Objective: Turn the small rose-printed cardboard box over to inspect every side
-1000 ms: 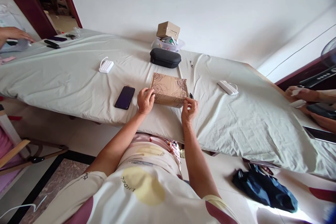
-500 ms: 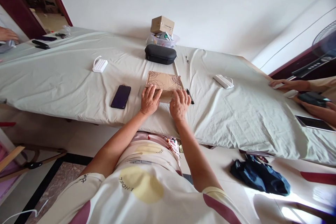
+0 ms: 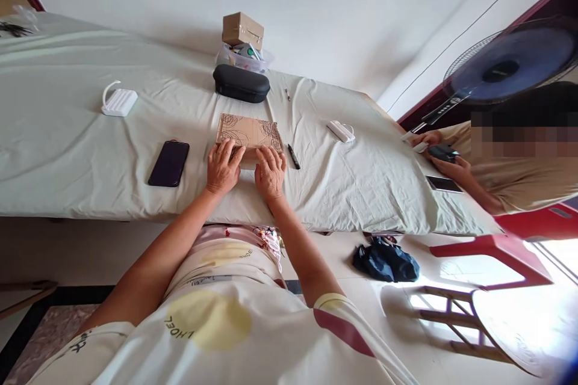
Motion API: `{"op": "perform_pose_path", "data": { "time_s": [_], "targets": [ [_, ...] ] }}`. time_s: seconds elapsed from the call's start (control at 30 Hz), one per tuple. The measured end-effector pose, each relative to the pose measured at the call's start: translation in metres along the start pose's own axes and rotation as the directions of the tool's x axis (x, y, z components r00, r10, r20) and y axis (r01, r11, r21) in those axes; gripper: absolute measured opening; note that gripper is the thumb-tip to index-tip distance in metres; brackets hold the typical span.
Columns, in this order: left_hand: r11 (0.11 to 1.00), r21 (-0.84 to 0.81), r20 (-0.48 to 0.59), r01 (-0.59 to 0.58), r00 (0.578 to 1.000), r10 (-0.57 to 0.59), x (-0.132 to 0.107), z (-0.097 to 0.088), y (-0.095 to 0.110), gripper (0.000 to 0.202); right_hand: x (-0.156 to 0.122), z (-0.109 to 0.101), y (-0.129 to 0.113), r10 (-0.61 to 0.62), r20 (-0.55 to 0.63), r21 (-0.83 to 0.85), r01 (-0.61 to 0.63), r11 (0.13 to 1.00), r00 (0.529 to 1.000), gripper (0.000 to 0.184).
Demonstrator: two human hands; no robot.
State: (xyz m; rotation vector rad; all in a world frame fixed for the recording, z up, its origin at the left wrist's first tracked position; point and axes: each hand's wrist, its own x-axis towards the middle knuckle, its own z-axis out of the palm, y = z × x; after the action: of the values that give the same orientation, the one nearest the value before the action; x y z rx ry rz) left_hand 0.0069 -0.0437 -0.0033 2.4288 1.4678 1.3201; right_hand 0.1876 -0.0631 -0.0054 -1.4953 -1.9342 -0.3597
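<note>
A flat brown cardboard box [image 3: 249, 128] with black swirl print lies on the cloth-covered table in front of me. My left hand [image 3: 223, 166] grips its near left edge, palm down, the thumb pointing toward the middle. On the near right edge my right hand [image 3: 270, 172] holds on with bent fingers; its thumb is mostly hidden. Between the hands a strip of the box's near side shows. Just right of my right hand, apart from it, lies a black marker pen [image 3: 293, 156]. A dark phone [image 3: 168, 163] rests to the left.
Behind the box stand a black zip case [image 3: 241, 83], a clear plastic tub [image 3: 265, 62] and a small carton [image 3: 242, 30]. White corded blocks [image 3: 120, 102] [image 3: 342, 131] flank the middle. At the right, another person's hands [image 3: 445, 162] hold a dark object near a fan [image 3: 506, 72].
The view has swung to the right, bringing the fan and the other person into sight. My hands are closer together on the box, and the right one is farther from the marker pen.
</note>
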Motion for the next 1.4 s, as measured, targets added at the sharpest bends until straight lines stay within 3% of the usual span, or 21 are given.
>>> {"op": "perform_pose_path", "data": {
  "time_s": [0.17,0.23,0.33,0.43,0.57,0.67,0.9,1.0,1.17,1.4],
  "targets": [
    [1.000,-0.024,0.002,-0.017,1.000,0.017,-0.001,0.002,-0.004,0.048,-0.002,0.005,0.030,0.268,-0.210,0.155,-0.238,0.959,0.940,0.050],
    [0.999,-0.026,-0.004,-0.024,1.000,0.024,-0.002,0.003,-0.006,0.048,-0.002,0.008,0.038,0.343,-0.203,0.270,-0.284,0.920,0.917,0.051],
    [1.000,-0.011,-0.029,-0.012,1.000,0.012,-0.002,0.005,-0.009,0.049,-0.003,0.009,0.040,0.354,-0.168,0.369,-0.275,0.888,0.920,0.046],
    [1.000,0.010,-0.058,0.016,0.998,-0.016,-0.003,0.005,-0.012,0.054,-0.006,0.007,0.032,0.272,-0.156,0.403,-0.190,0.895,0.950,0.037],
    [1.000,0.002,-0.059,-0.010,0.998,0.011,-0.004,0.006,-0.014,0.071,-0.011,0.006,0.015,0.024,-0.069,0.419,0.007,0.908,0.997,0.036],
    [0.998,-0.019,-0.049,-0.061,0.997,0.060,-0.005,0.009,-0.017,0.074,-0.012,0.007,0.008,-0.148,-0.005,0.410,0.137,0.902,0.989,0.041],
    [0.985,-0.038,-0.138,-0.168,0.977,0.161,-0.004,0.018,-0.021,0.079,-0.008,0.008,0.008,-0.227,-0.178,0.436,0.284,0.854,0.957,0.040],
    [0.978,-0.070,-0.126,-0.199,0.974,0.189,-0.003,0.019,-0.021,0.069,-0.005,0.008,0.011,-0.157,-0.193,0.441,0.229,0.868,0.968,0.040],
    [0.956,-0.147,-0.118,-0.253,0.964,0.237,-0.004,0.016,-0.024,0.047,-0.002,0.011,0.028,0.079,-0.227,0.399,0.019,0.917,0.971,0.040],
    [0.960,-0.227,-0.150,-0.166,0.980,0.134,-0.003,0.016,-0.030,0.039,-0.001,0.011,0.041,0.304,-0.222,0.432,-0.186,0.883,0.926,0.039]
  ]
}}
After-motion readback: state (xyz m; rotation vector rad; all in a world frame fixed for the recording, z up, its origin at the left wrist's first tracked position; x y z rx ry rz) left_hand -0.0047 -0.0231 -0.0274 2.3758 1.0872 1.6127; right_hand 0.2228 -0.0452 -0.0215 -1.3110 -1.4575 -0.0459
